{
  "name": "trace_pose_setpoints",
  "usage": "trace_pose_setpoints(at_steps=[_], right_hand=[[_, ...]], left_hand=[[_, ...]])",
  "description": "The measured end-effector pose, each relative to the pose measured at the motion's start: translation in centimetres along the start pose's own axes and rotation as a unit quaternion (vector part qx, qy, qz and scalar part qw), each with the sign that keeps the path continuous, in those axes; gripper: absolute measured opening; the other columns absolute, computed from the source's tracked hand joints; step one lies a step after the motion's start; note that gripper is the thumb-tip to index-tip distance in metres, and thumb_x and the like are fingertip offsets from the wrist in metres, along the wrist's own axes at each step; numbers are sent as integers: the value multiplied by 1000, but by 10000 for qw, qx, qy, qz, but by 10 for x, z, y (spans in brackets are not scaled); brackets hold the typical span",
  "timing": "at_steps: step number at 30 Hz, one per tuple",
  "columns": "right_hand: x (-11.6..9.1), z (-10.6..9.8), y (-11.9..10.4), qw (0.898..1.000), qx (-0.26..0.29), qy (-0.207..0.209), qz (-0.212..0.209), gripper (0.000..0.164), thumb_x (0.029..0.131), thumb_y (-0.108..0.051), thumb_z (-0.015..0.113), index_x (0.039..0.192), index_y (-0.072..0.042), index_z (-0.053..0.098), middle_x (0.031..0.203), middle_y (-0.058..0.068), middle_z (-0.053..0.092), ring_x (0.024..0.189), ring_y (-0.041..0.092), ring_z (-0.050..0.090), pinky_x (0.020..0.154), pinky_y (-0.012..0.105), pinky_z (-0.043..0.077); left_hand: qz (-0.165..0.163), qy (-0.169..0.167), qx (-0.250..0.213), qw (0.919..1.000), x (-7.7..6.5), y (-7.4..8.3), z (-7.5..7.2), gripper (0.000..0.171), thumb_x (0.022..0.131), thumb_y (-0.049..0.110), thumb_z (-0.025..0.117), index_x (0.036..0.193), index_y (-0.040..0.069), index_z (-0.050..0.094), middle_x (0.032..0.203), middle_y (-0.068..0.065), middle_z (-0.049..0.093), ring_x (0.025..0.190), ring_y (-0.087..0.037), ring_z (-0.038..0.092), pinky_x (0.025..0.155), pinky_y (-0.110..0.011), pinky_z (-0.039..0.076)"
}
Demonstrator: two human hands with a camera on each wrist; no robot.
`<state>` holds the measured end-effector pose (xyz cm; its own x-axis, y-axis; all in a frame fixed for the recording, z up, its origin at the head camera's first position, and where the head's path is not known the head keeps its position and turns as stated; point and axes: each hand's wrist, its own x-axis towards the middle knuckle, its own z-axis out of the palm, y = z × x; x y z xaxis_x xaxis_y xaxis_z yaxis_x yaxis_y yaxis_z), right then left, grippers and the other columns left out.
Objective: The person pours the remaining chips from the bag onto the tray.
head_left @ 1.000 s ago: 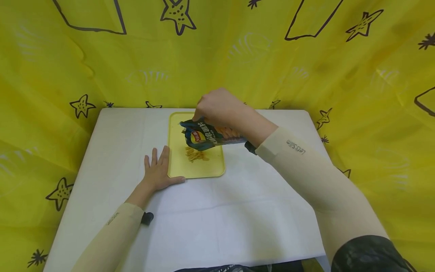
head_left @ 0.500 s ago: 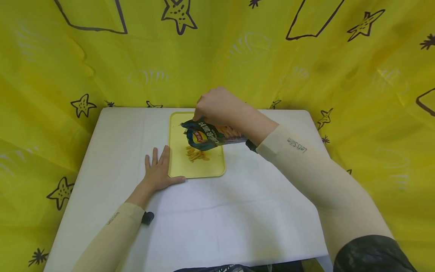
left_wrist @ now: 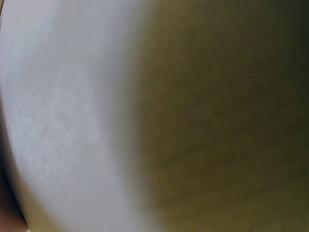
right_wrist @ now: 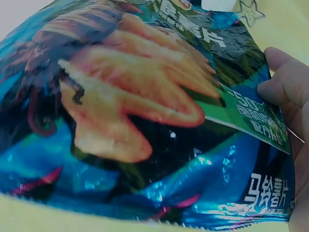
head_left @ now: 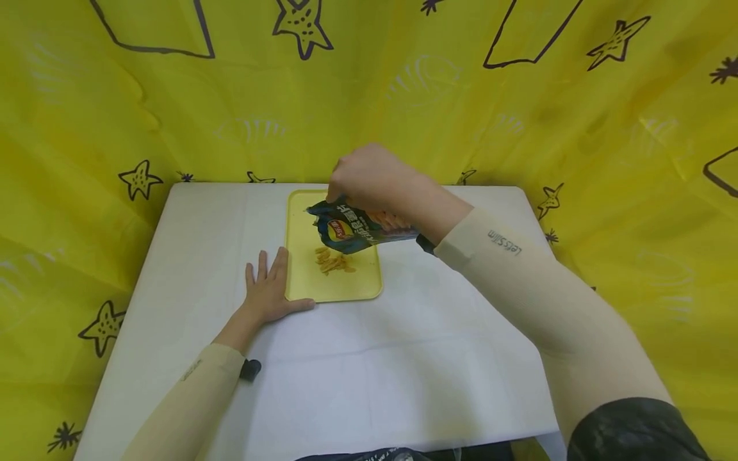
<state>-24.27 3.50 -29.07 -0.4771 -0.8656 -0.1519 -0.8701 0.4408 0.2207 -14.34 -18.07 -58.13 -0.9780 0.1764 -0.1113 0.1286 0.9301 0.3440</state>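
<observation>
My right hand [head_left: 371, 176] grips a dark blue bag of potato chips [head_left: 353, 230] by its upper edge, above the yellow tray [head_left: 352, 291]. The bag is tipped, with its torn-looking end toward the left. In the right wrist view the printed front of the bag fills most of the picture, with fingers [right_wrist: 285, 77] at its right side. A small heap of chips [head_left: 331, 262] lies on the tray below. My left hand [head_left: 266, 296] rests with spread fingers against the tray's near left corner. The left wrist view is too blurred to show this hand's fingers.
The tray lies near the far edge of a table under a white cloth [head_left: 403, 371]. A yellow curtain [head_left: 357, 96] with drawn stars hangs behind the table and along both sides.
My right hand has risen very slightly with the chip bag. The left hand, the tray and the heap of chips look the same.
</observation>
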Motion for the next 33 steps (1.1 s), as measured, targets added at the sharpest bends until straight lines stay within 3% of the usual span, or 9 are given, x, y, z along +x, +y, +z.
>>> trace_pose_setpoints(at_steps=[14,27,33], right_hand=[[5,1,0,10000,-6,-72,67,26,85,-11,62,98,-31,73,93,-9,68,73,14,57,64,33,49],[9,0,-2,9998,-110,110,-94,24,84,-10,61,89,-29,73,87,-8,67,69,14,55,62,34,48],[8,-1,-2,10000,-15,69,-34,25,84,-10,63,96,-30,73,93,-8,69,75,14,58,66,33,50]], left_hand=[[0,33,8,10000,1,-2,2,132,55,91,40,147,9,-9,154,-10,-5,136,-34,-20,101,-57,-17],[-20,-29,41,10000,0,0,-2,132,57,90,42,146,9,-10,154,-10,-5,136,-35,-18,102,-57,-15],[-46,-65,-47,10000,-1,1,-4,131,57,89,43,147,9,-9,154,-11,-4,136,-35,-18,102,-57,-14]])
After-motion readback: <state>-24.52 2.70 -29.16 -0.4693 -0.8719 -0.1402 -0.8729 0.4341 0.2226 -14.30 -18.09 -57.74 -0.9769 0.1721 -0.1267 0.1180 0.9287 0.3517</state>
